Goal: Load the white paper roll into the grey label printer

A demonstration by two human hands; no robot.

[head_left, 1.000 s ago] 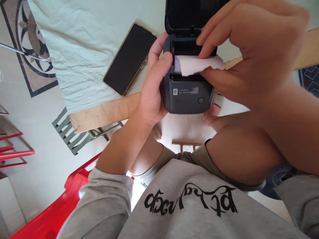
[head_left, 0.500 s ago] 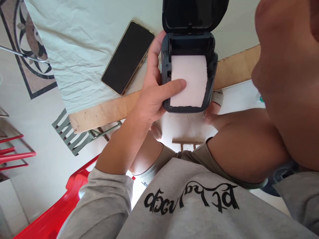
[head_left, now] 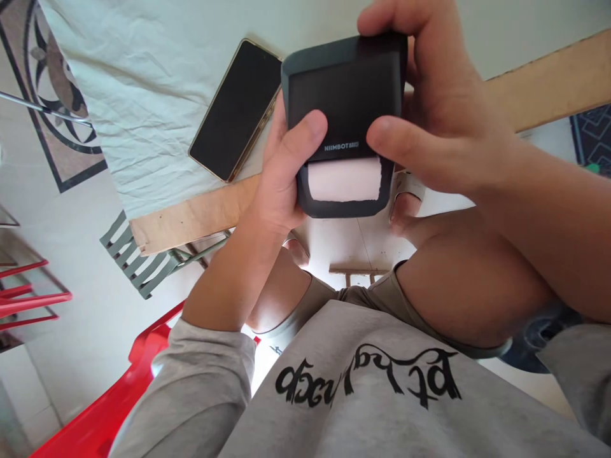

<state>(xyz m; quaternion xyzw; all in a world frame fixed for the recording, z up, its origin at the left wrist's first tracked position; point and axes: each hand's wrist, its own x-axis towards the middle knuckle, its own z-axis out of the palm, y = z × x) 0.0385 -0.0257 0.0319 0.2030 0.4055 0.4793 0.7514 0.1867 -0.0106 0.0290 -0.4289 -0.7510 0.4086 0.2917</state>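
Note:
A small dark grey label printer [head_left: 346, 102] is held above my lap, its lid down. A strip of white paper [head_left: 344, 179] sticks out from under the lid's front edge. My left hand [head_left: 281, 172] grips the printer's left side, with the thumb lying on the lid. My right hand [head_left: 429, 108] holds the right side, fingers over the lid's far edge and thumb on the lid near the paper.
A black phone [head_left: 236, 108] lies face up on a wrinkled white cloth [head_left: 143, 95] over a wooden-edged table [head_left: 191, 216]. A red plastic chair [head_left: 100, 407] is at the lower left, a grey slatted chair [head_left: 133, 261] under the table edge.
The lid was up with the paper roll exposed; now it is down over the paper. My right hand came back from near the camera onto the printer.

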